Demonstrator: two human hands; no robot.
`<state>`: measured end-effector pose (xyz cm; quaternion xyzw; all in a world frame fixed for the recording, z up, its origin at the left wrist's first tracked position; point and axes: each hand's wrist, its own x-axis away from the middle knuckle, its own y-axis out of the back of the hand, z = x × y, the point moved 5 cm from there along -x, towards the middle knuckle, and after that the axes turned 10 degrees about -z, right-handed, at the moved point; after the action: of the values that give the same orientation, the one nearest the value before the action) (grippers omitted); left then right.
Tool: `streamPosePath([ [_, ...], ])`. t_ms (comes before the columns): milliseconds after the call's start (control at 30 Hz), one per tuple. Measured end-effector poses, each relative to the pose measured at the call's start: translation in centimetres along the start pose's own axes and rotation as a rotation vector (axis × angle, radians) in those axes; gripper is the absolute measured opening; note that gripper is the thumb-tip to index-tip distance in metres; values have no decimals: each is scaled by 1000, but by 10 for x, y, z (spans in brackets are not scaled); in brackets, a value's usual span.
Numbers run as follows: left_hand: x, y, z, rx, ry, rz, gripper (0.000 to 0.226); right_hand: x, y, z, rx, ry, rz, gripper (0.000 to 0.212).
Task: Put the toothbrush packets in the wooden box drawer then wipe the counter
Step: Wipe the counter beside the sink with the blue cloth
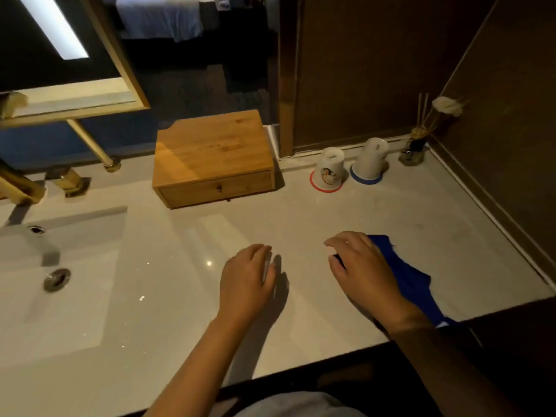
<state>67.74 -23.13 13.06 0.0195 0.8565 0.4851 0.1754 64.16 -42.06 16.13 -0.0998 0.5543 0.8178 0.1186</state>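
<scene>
The wooden box (210, 152) stands at the back of the pale counter (301, 215), its front drawer (216, 188) closed. My left hand (245, 281) hovers low over the middle of the counter with curled fingers. It holds a thin pale thing (267, 267) that looks like the toothbrush packets, mostly hidden by the fingers. My right hand (359, 266) lies on a blue cloth (412, 278) near the counter's front right, fingers bent over it and thumb against a fold. The cloth trails toward the front edge.
A sink basin (60, 266) with a gold tap (21, 188) fills the left side. Two upturned cups (329, 170) (370, 159) and a reed diffuser (415, 149) stand at the back right. A brown wall (511, 145) closes off the right side.
</scene>
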Motion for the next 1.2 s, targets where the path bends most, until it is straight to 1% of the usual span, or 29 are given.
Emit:
streamPosePath([
  [67,30,-21,-16,-71,16,28,45,20,11,-31,79,75,-23,28],
  [100,43,-31,-23,-115,24,48,47,29,14,-47,122,98,-8,33],
  [167,67,-47,-34,-190,63,114,54,45,14,-80,185,115,61,44],
  [233,86,-62,-41,-220,123,185,59,56,10,-105,188,137,172,63],
  [267,94,-68,-43,-226,151,205,61,61,9,-115,175,159,222,69],
  [300,99,-72,-45,-243,163,207,62,64,8,-124,165,197,268,71],
  [367,104,-76,-48,-288,174,197,64,68,4,-139,165,247,462,71],
  [400,104,-78,-47,-304,183,201,64,68,4,-142,189,275,530,73],
  [467,105,-79,-47,-329,187,214,65,66,2,-145,204,320,584,79],
  [567,106,-79,-49,-317,191,203,66,64,-4,-142,221,348,642,81],
  [633,107,-80,-49,-331,195,216,65,61,-6,-137,186,318,650,81],
  [700,106,-81,-49,-346,200,223,64,56,-8,-132,139,275,623,78],
  [867,105,-79,-50,-345,200,216,65,51,-9,-128,58,199,496,54],
  [1033,105,-80,-51,-352,203,257,68,64,-4,-125,-14,181,281,31],
  [1100,105,-80,-52,-344,209,271,70,64,-1,-123,-36,162,252,25],
  [1200,103,-78,-54,-328,214,291,71,61,7,-118,-132,114,222,24],
])
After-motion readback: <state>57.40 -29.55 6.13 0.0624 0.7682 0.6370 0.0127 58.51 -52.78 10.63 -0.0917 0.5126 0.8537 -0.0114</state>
